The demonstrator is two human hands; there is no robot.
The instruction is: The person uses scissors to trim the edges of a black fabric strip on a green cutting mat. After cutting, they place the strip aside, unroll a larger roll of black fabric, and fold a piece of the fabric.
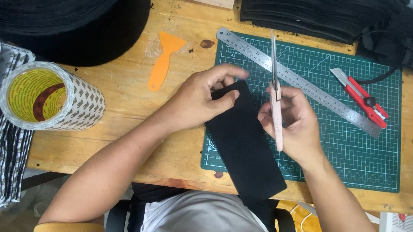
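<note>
My left hand [201,99] pinches the top end of a long black fabric strip [245,146] that lies slantwise over the left edge of a green cutting mat [355,152]. My right hand [294,123] grips a pair of scissors [276,82] with pale handles; the blades point up and away, just right of the strip's top end. The strip's lower end hangs over the table's front edge.
On the mat lie a steel ruler [302,85] and a red utility knife [360,97]. An orange scraper [163,57] lies on the wooden table. A big tape roll [52,98] stands at left, with black fabric piles [66,14] behind.
</note>
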